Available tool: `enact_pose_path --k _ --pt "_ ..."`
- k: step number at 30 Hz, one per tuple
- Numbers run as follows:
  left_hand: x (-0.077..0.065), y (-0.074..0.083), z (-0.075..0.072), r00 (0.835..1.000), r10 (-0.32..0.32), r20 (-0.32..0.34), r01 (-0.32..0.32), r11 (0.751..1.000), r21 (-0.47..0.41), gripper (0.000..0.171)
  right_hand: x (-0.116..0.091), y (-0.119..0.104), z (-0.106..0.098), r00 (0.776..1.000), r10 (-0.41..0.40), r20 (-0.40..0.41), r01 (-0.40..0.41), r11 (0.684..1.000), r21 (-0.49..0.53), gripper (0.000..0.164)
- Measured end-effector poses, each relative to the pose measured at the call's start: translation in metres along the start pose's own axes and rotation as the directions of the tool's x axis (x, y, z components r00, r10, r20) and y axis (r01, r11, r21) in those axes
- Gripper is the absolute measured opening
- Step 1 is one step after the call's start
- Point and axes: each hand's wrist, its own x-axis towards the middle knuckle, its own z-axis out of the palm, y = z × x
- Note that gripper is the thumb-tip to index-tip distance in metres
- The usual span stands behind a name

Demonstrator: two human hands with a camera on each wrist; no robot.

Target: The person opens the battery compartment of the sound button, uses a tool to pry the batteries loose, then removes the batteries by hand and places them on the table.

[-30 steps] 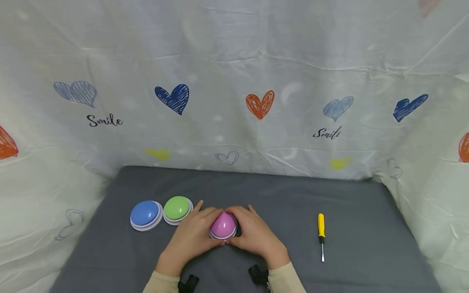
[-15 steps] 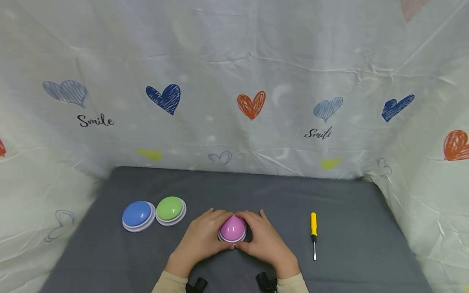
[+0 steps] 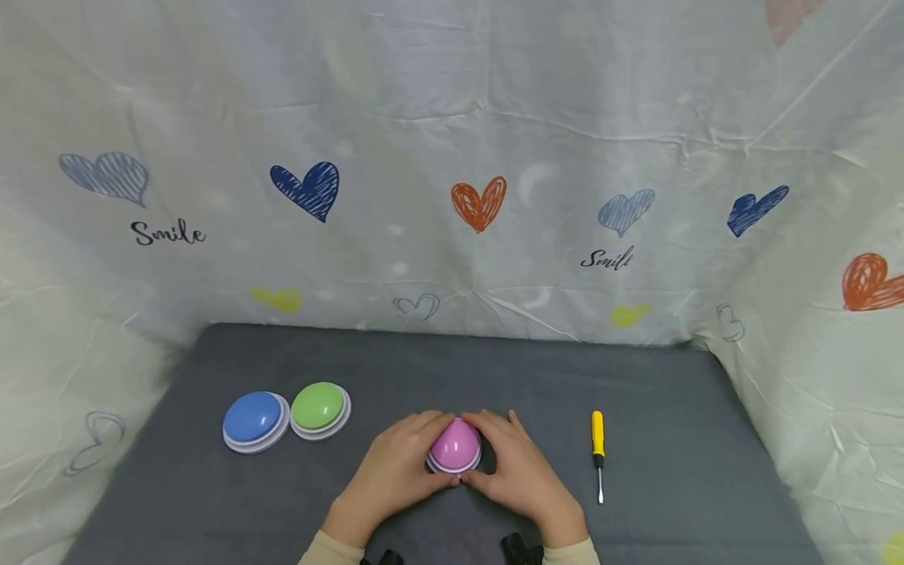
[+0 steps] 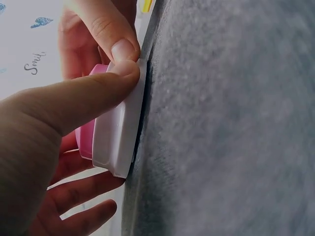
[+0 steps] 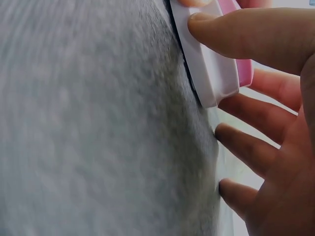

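A pink push button [image 3: 455, 446] with a white base sits on the dark cloth between both hands. My left hand [image 3: 402, 463] grips its left side, thumb on the near rim and fingers curved around the far side. From the other side my right hand [image 3: 519, 471] holds it the same way. In the left wrist view the thumbs meet at the front of the white base [image 4: 118, 132], which rests on or just over the cloth. The right wrist view shows the right thumb against the white base [image 5: 216, 69], with some fingertips touching the cloth.
A blue button [image 3: 253, 417] and a green button [image 3: 318, 406], both on white bases, lie side by side at the left. To the right lies a yellow-handled screwdriver [image 3: 598, 435]. A white curtain printed with hearts [image 3: 480, 204] hangs behind the grey-covered table [image 3: 494, 373].
The pink button has slid right and slightly nearer in both hands, away from the green button. The head view has shifted a little. The other buttons and the screwdriver stay in place.
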Motion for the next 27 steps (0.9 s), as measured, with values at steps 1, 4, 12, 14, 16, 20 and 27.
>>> enact_pose_path --k 1,4,12,14,16,20,27 --pt "0.0001 0.0006 0.0007 1.000 0.000 0.000 0.000 1.000 -0.005 0.081 -0.0008 0.0013 -0.0004 1.000 -0.003 -0.007 0.003 1.000 -0.001 0.079" --pt "-0.0002 0.0022 0.0022 1.000 -0.005 0.008 0.005 1.000 -0.023 0.081 -0.0026 0.0046 -0.0021 1.000 -0.005 -0.016 0.005 1.000 0.010 0.078" --pt "-0.0019 0.0035 0.0028 1.000 -0.013 0.023 0.014 1.000 -0.024 0.084 -0.0032 0.0076 -0.0055 0.999 0.036 0.028 -0.037 0.999 0.029 0.071" --pt "-0.0013 0.0045 0.0027 1.000 -0.011 0.024 0.012 1.000 -0.028 0.085 -0.0037 0.0080 -0.0060 0.999 0.042 0.035 -0.043 0.999 0.026 0.071" --pt "-0.0005 0.0051 0.0020 1.000 -0.012 0.023 0.013 0.999 -0.034 0.084 -0.0036 0.0077 -0.0065 0.998 0.042 0.038 -0.043 0.999 0.026 0.070" --pt "0.0006 0.0054 0.0009 1.000 -0.016 0.025 0.017 0.999 -0.048 0.083 -0.0027 0.0061 -0.0067 0.998 0.048 0.045 -0.050 0.998 0.029 0.071" --pt "0.0000 0.0084 0.0055 0.999 -0.027 0.022 0.027 0.999 -0.032 0.083 -0.0019 0.0046 -0.0050 0.994 0.074 0.086 -0.077 0.997 0.028 0.079"
